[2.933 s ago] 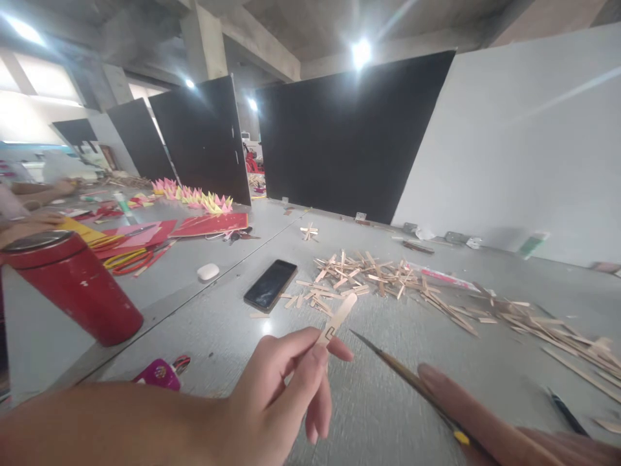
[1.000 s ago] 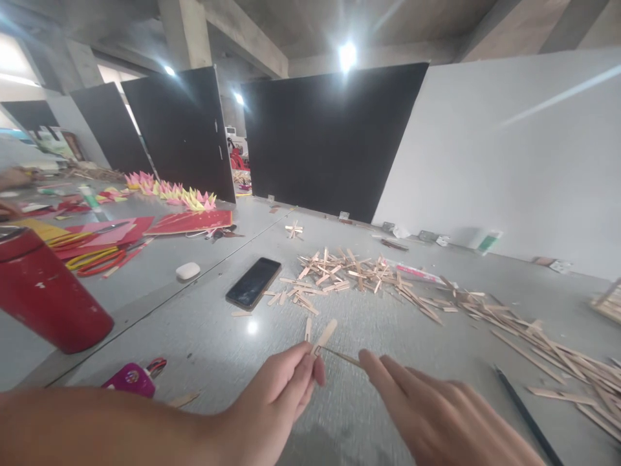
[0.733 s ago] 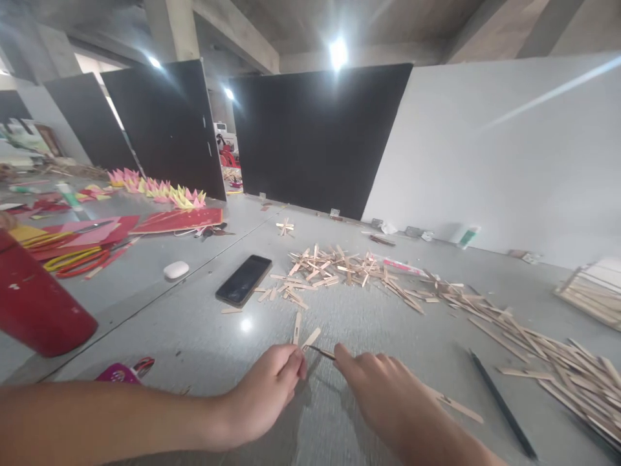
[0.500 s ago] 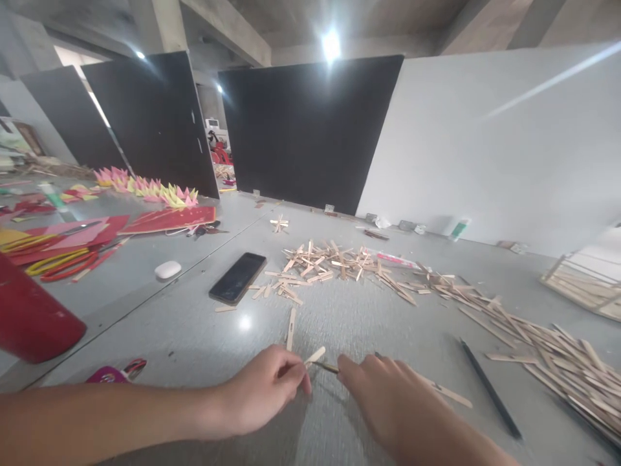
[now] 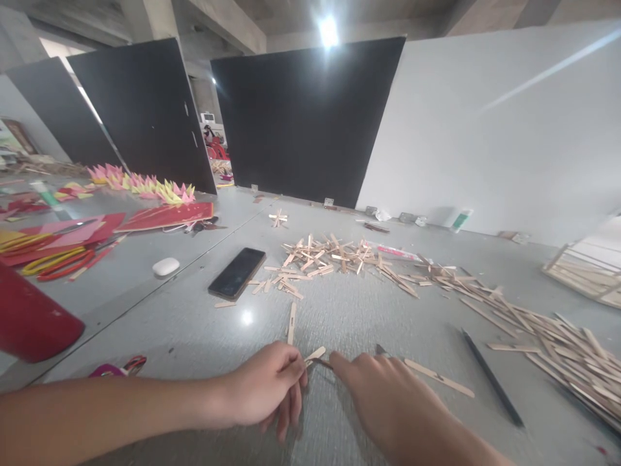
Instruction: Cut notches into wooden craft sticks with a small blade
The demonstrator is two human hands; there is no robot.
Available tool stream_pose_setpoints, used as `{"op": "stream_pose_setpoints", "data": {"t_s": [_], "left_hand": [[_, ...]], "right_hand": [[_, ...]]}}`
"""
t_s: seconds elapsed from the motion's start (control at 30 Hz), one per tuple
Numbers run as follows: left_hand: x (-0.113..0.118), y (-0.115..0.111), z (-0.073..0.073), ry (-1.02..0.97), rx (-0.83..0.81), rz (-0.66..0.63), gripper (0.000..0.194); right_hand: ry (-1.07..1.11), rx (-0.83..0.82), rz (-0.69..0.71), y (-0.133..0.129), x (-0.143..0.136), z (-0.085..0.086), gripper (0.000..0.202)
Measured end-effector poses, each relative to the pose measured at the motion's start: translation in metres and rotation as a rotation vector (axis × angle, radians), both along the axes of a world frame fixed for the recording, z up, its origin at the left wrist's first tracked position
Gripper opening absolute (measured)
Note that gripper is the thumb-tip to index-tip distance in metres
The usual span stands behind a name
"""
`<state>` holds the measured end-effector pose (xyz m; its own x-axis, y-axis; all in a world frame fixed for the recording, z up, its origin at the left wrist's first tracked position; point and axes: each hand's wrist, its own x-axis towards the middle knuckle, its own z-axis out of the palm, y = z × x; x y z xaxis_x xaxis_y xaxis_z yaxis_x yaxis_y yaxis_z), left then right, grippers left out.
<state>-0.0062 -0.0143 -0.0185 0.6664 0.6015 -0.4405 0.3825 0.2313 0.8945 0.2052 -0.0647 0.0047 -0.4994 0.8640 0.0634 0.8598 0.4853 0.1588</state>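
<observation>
My left hand [image 5: 274,385], at the lower centre, pinches a short wooden stick [image 5: 315,354] between thumb and forefinger, its other fingers hanging below. Just to its right, my right hand [image 5: 376,388] is closed around a thin dark tool [image 5: 324,363] whose tip meets the stick. A dark pointed end [image 5: 381,349] shows beyond the right hand's knuckles. One slotted stick [image 5: 292,323] lies beyond my left hand, and a longer notched stick [image 5: 439,377] is to the right of my right hand.
Beyond the hands lie a phone [image 5: 237,274], a white case [image 5: 165,266] and a pile of wooden pieces [image 5: 325,255]. Long sticks [image 5: 557,349] and a dark pen [image 5: 492,378] are at right. A red cylinder [image 5: 36,317], scissors [image 5: 63,262] and paper flowers [image 5: 145,184] sit at left.
The lower fingers of my left hand have spread downward. My right hand has shifted slightly left, bringing the tool closer to my left hand; more of the notched stick beside it shows.
</observation>
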Motion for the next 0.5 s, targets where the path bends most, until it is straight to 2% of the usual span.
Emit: {"op": "stream_pose_setpoints", "data": {"t_s": [0.23,0.4,0.5], "left_hand": [[0.002,0.002,-0.002,0.022,-0.016,0.007,0.035],[0.004,0.004,0.0,0.048,-0.054,0.01,0.026],[0.005,0.005,0.001,0.056,-0.063,0.019,0.024]], "right_hand": [[0.04,0.049,-0.002,-0.003,0.0,-0.012,0.04],[0.084,0.099,0.069,-0.004,0.013,-0.012,0.051],[0.093,0.126,0.086,-0.004,0.016,-0.014,0.05]]}}
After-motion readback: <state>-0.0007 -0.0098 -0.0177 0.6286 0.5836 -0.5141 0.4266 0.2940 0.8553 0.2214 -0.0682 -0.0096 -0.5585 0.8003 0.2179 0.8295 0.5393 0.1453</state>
